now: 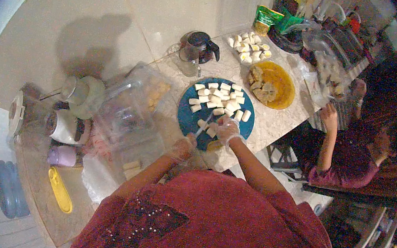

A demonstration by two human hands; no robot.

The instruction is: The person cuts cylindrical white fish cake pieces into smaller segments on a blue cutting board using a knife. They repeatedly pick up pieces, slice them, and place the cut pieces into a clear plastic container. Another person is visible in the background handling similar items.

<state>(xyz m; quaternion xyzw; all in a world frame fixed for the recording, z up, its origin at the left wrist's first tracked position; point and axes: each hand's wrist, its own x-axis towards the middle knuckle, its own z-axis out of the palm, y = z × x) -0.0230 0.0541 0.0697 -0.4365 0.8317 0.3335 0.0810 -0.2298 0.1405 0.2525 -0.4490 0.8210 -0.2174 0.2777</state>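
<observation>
Before me a round blue plate [185,117] carries several short white cylindrical food pieces [224,97]. My left hand [184,148], in a clear glove, is at the plate's near left edge. It grips a thin, pale, blurred utensil [204,125], apparently a knife, which slants over the plate. At the plate's near right side is my gloved right hand [229,130], its fingers bent down by the white pieces nearest me. Whether those fingers pinch a piece is hidden.
An amber bowl [284,86] holds beige chunks. Behind it, a clear tray holds white-and-yellow pieces [249,47]. A glass coffee pot [201,50] stands near the wall. Clear plastic containers [127,114] lie left; another person's hand [329,115] is at the right.
</observation>
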